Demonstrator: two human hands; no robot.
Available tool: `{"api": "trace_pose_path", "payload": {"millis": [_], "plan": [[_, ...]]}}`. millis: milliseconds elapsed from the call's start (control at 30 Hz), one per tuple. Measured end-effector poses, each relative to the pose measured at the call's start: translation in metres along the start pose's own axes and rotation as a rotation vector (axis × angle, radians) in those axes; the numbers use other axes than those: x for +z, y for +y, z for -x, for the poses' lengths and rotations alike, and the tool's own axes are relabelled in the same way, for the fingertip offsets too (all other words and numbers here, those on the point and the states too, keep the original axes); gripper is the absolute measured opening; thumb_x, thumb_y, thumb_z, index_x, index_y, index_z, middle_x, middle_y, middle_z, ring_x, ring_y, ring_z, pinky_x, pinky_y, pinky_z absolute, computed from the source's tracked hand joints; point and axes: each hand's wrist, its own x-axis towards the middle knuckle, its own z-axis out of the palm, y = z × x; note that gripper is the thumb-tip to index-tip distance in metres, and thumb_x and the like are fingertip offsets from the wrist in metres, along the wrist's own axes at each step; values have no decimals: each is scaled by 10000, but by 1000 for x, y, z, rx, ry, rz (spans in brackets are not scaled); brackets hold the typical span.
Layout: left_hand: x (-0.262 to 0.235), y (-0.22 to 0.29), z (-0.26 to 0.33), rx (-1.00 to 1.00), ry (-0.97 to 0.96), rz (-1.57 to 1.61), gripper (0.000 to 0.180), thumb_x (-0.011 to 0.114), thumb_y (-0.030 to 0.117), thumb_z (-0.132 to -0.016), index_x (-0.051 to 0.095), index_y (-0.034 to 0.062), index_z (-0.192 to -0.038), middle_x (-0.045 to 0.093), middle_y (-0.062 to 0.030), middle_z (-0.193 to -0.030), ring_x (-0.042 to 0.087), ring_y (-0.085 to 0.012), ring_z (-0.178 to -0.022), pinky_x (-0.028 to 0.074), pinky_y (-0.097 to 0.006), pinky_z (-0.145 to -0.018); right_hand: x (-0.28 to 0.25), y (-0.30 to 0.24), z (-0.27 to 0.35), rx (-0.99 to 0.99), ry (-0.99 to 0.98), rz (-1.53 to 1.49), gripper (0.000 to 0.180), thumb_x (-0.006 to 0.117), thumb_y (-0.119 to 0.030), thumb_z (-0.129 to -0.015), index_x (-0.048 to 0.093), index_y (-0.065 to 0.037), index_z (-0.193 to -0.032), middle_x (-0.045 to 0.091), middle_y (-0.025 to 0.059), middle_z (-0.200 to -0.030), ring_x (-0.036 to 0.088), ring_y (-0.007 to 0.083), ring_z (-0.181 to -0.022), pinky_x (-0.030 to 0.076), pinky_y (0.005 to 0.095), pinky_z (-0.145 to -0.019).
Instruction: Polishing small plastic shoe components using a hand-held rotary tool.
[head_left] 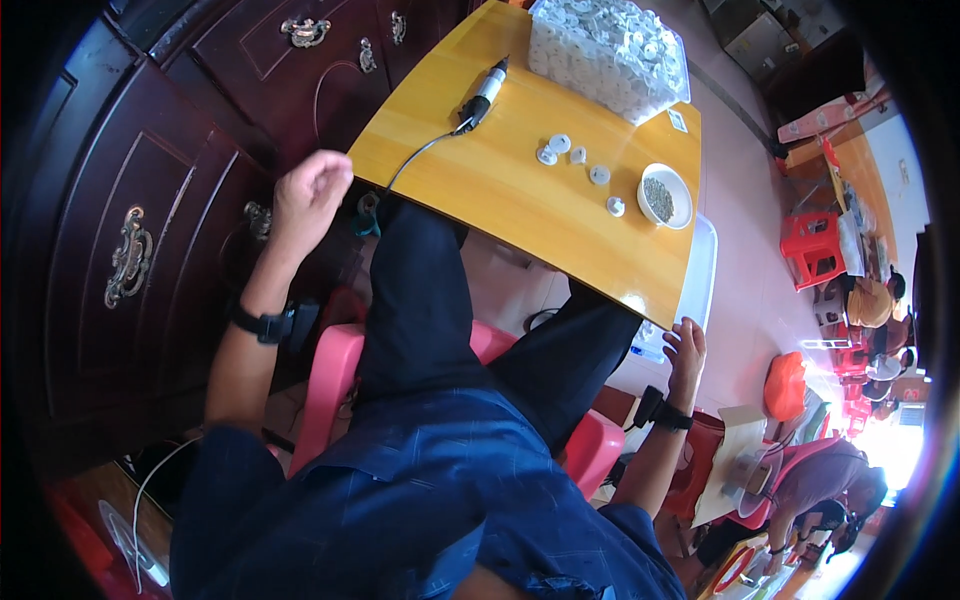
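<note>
My left hand [312,192] is beside the left corner of the yellow wooden table [480,190], fingers loosely bent, holding nothing that I can see. At the table's near right corner my right hand [686,352] is open, its fingers apart and slightly curved. A black and silver electric screwdriver [485,95] with a cord lies toward the table's left side. Several small white plastic parts [599,175] sit loose on the tabletop. Right of them stands a white bowl [681,187] of small metal pieces [657,200].
A clear plastic bin [612,84] heaped with white parts stands at the table's far edge. Dark wooden drawers [170,200] rise on the left. A white tray [705,270] is beyond the table's right edge. People [825,485] and red stools [812,248] are farther right.
</note>
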Motion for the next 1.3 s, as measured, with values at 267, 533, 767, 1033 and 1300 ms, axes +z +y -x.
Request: {"api": "trace_pose_path", "payload": {"millis": [267, 533, 767, 1033, 1300], "plan": [[-7, 14, 75, -289, -931, -713, 312, 714, 357, -793, 716, 47, -835, 701, -154, -782, 688, -270, -697, 542, -357, -678, -18, 27, 48, 112, -274, 132, 243, 575, -312, -984, 640, -80, -958, 615, -4, -772, 592, 84, -660, 447, 228, -587], [-17, 11, 91, -705, -1171, -483, 472, 660, 444, -838, 710, 11, -1020, 707, -184, -893, 695, -314, -814, 543, -378, -753, -4, 62, 86, 247, -640, 508, 266, 553, -229, -952, 648, 8, -1029, 676, 48, -873, 615, 135, -769, 495, 277, -699], [-18, 19, 103, -407, -1326, -520, 636, 680, 554, -775, 668, -30, -1027, 684, -248, -962, 679, -366, -921, 529, -419, -831, -21, 31, 127, 178, -597, 265, 354, 506, -316, -1022, 617, -7, -1155, 670, 65, -994, 614, 147, -908, 479, 293, -824], [-15, 16, 106, -417, -1240, -553, 532, 678, 436, -738, 644, -56, -937, 697, -240, -910, 685, -369, -902, 531, -413, -837, -4, -4, 170, 35, -488, 459, 360, 620, -320, -948, 641, -4, -1118, 680, 127, -1061, 642, 227, -1006, 479, 340, -897], [-18, 18, 104, -406, -1250, -493, 528, 689, 428, -730, 647, -48, -954, 687, -255, -910, 678, -392, -891, 532, -431, -816, 18, 9, 181, -162, -205, 729, 321, 712, -292, -845, 685, -3, -982, 697, 186, -968, 681, 332, -946, 517, 396, -822]]}}
